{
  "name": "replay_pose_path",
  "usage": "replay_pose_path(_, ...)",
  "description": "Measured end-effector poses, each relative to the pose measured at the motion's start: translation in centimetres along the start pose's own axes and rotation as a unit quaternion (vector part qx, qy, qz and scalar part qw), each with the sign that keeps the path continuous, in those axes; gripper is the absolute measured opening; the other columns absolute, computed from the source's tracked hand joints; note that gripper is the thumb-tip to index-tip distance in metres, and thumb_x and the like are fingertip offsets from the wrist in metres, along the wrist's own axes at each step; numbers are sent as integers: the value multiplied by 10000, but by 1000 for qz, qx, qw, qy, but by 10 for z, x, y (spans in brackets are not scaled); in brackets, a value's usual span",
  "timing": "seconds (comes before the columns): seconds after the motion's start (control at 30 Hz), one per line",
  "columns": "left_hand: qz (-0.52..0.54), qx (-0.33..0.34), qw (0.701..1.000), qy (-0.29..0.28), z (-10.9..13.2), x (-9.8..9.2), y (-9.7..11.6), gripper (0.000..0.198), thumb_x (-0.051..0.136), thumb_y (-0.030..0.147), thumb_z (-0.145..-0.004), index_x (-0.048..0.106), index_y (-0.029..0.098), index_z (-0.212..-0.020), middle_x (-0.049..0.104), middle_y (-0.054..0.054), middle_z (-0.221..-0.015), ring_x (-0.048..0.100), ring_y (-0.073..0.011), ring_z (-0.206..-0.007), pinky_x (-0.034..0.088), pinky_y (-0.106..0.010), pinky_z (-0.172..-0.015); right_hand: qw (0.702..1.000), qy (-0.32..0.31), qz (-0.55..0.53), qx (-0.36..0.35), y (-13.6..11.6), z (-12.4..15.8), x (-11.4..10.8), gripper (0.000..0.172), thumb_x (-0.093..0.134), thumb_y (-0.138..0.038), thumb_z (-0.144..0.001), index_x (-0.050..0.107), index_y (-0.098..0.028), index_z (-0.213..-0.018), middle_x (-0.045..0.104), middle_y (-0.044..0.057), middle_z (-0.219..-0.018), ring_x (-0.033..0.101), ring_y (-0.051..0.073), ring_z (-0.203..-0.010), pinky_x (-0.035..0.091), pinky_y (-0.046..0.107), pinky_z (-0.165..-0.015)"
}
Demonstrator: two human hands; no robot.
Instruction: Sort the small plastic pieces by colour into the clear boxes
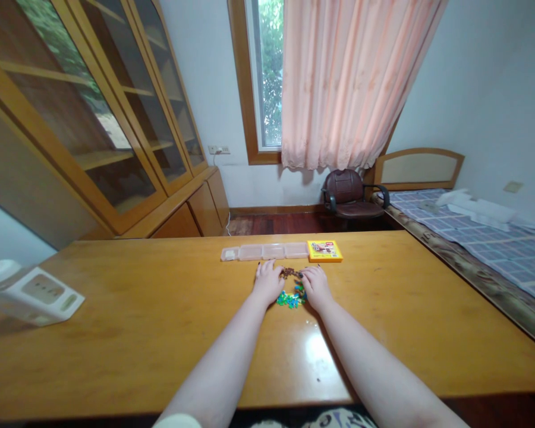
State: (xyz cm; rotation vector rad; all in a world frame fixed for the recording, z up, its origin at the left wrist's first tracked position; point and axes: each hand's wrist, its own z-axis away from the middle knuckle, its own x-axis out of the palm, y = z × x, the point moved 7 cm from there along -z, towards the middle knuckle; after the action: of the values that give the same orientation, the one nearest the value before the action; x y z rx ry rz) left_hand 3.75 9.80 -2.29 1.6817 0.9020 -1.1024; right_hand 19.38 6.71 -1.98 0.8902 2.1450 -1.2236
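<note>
Small brown pieces [289, 273] lie in a little heap on the wooden table between my hands. Just nearer to me is a cluster of small green, blue and pale pieces [289, 299]. My left hand [268, 280] rests at the left of the heaps, fingers apart and bent, its thumb side at the brown pieces. On the other side my right hand [315, 285] lies with its fingers spread, its thumb touching or close to the brown pieces. Its palm partly hides the right edge of the green and blue cluster. Nothing shows gripped in either hand.
Behind the hands stand a clear plastic compartment box [274, 251] and a yellow box [324, 251]. A white holder [40, 295] is at the table's left. Beyond the table [160, 333] are a brown chair [354, 196], a bed [477, 229] and a glass-door cabinet [138, 89].
</note>
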Motion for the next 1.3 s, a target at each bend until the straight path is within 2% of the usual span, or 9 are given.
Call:
replay_pose_path(0.2,-10,1,1000,-16,-7,9,-2,331,494,290,-824,592,269,-1139,407,-74,-1406,314,-270,-1309,149,-493,-1107,1000,-6,-5,1,-2,1,-2,355,351,-305,-922,683,-182,-890,674,70,-932,552,198,-926,302,369,-976)
replay_pose_path(0.53,5,-49,999,-13,-10,12,-26,387,485,301,-825,580,276,-1199,441,-79,-1373,354,-279,-1277,186,-483,-1095,1000,11,-19,-6,0,1,-1,350,357,-305,-918,681,-181,-875,673,77,-913,552,208,-908,347,359,-919)
replay_pose_path(0.7,-1,-89,996,-23,-1,6,-37,404,486,288,-815,578,235,-1204,447,-107,-1369,358,-280,-1277,184,-468,-1098,1000,5,-13,-2,-1,1,-2,342,364,-298,-915,682,-181,-875,674,75,-915,553,207,-907,342,362,-932)
replay_pose_path(0.87,-43,-115,991,-51,11,-9,-47,418,480,318,-816,577,194,-1204,453,-132,-1378,328,-312,-1307,202,-510,-1079,1000,6,-3,16,2,1,-1,337,371,-293,-908,683,-181,-852,680,78,-905,563,208,-893,360,351,-907)
replay_pose_path(0.97,-71,-104,989,-78,18,-19,-50,369,449,288,-827,624,185,-1135,481,-129,-1359,352,-319,-1296,229,-515,-1067,999,10,-4,48,9,1,0,317,385,-279,-890,682,-167,-881,677,91,-901,572,212,-882,397,326,-843)
replay_pose_path(1.1,-68,-70,989,-114,31,-28,-51,366,426,249,-835,645,208,-1126,511,-102,-1338,392,-295,-1276,266,-466,-1066,996,15,-41,82,16,2,0,313,398,-268,-869,678,-144,-932,678,97,-933,581,210,-901,416,310,-825)
replay_pose_path(1.3,-19,-17,992,-120,48,-35,-44,400,407,223,-846,606,242,-1193,508,-53,-1352,414,-234,-1271,274,-398,-1085,995,14,-55,86,16,3,0,317,401,-291,-875,678,-142,-917,676,99,-932,583,208,-898,418,307,-814)
